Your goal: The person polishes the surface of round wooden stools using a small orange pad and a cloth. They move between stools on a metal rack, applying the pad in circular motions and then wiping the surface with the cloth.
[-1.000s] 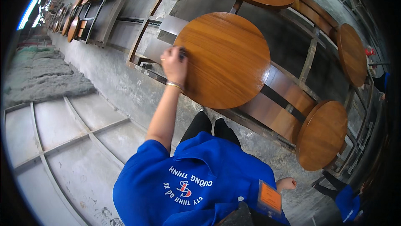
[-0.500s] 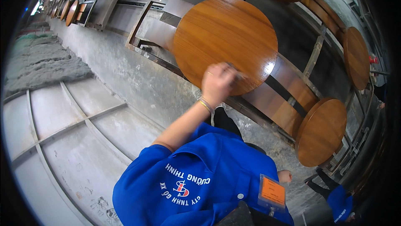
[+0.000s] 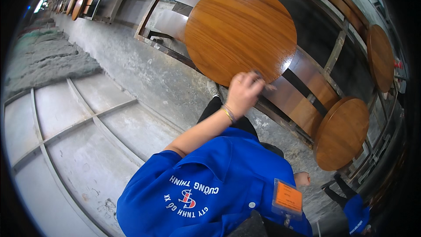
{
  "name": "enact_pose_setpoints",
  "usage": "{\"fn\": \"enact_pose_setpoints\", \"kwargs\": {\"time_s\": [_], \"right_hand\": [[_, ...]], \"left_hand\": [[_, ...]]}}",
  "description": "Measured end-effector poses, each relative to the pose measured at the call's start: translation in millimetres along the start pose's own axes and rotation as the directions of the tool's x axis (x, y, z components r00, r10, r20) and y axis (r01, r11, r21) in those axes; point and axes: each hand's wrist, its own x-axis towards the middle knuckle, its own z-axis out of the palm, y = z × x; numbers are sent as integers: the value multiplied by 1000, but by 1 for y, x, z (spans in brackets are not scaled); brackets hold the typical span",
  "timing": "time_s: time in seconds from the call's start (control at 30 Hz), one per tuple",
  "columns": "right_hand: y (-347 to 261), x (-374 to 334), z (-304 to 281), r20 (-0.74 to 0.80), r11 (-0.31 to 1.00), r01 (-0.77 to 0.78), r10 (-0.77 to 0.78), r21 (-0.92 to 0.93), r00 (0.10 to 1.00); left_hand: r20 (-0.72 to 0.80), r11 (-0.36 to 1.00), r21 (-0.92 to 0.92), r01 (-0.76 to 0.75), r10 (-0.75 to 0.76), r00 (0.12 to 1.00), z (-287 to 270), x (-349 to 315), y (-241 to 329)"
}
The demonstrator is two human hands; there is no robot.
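Observation:
A round brown wooden tabletop (image 3: 239, 31) with a glossy grain lies flat on a frame in front of me. My left hand (image 3: 244, 92) is at its near right edge, fingers curled round a small dark object (image 3: 256, 74). The hand is slightly blurred, and most of that object is hidden by the fingers. Low beside my body, at the right, is my right hand (image 3: 302, 178). It looks loosely closed, with nothing seen in it, and is away from the tabletop.
Curved wooden panels (image 3: 289, 101) lie on the metal rack beside the tabletop. Another round top (image 3: 342, 134) leans at the right, with more along the rack. Pale framed panels (image 3: 87, 149) fill the left, near a grey fibrous mat (image 3: 48, 66). A co-worker in blue (image 3: 357, 213) is at lower right.
My left hand has moved right and slightly down, from over the tabletop to its near right edge. The tabletop sits a little higher in view as the view shifts.

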Motion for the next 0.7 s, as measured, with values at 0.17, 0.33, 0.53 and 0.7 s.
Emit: {"fn": "enact_pose_setpoints", "kwargs": {"time_s": [0.17, 0.33, 0.53, 0.7], "right_hand": [[9, -7, -10, 157, 948, 232, -268, 218, 950], [51, 37, 1, -29, 886, 417, -420, 203, 907], [98, 34, 1, 38, 956, 166, -180, 244, 983], [119, 19, -27, 0, 967, 163, -166, 194, 986]], "left_hand": [[-83, 997, 74, 37, -31, 996, -22, 2, -35], [-284, 901, 251, 353, -280, 917, -60, 8, -134], [110, 994, -110, -29, 41, 993, 2, -14, 15], [-49, 999, -34, -34, 32, 998, -23, 15, -38]]}}
